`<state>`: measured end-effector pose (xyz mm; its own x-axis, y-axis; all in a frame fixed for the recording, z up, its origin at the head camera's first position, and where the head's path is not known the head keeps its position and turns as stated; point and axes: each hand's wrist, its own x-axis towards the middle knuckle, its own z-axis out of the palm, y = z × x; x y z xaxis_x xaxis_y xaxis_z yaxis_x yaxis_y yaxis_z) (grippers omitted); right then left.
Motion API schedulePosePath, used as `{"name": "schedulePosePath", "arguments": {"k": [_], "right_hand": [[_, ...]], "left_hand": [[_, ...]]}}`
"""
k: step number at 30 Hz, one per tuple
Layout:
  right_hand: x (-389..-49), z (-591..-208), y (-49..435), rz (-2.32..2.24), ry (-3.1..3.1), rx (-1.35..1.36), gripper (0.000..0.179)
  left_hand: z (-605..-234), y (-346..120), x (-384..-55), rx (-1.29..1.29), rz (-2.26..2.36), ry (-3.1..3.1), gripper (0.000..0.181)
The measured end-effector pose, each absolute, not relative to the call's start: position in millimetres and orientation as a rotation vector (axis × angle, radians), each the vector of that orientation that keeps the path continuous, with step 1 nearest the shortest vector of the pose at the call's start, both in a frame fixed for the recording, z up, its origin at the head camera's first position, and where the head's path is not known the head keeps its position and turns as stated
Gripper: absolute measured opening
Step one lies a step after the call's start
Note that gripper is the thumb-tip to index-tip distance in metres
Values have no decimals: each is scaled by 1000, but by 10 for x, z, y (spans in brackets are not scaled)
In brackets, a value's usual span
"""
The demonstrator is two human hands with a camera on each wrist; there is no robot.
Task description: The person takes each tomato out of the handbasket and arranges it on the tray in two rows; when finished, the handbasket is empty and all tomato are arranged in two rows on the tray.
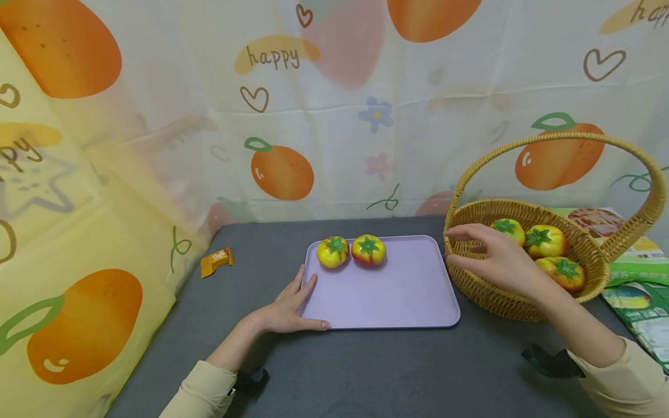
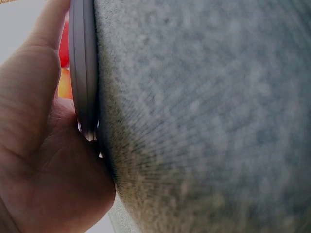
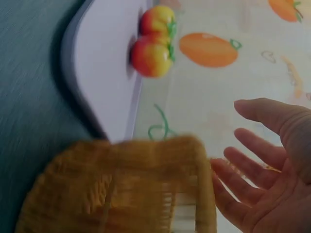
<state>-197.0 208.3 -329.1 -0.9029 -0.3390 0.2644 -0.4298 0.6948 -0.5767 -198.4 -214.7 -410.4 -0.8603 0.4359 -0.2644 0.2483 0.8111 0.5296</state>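
A wicker basket (image 1: pixel 488 299) stands at three o'clock from a lilac tray (image 1: pixel 389 296). The left hand (image 1: pixel 287 309), fingers spread, touches the tray's eight o'clock; the right hand (image 1: pixel 496 259), fingers apart, hovers at the basket's nine. Two tomato-like fruits (image 1: pixel 333 252) occupy the tray's eleven.

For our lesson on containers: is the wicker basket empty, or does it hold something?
Not empty: the head view shows three fruits in the wicker basket; the right hand hides part of its inside.
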Motion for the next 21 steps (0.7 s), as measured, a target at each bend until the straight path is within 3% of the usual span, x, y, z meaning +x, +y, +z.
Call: {"name": "schedulePosePath", "arguments": {"k": [21], "right_hand": [[-1817, -3479, 2762, 543, -2979, 574, 55]], "left_hand": [[-4101, -2139, -1985, 517, 685, 2618, 111]]}}
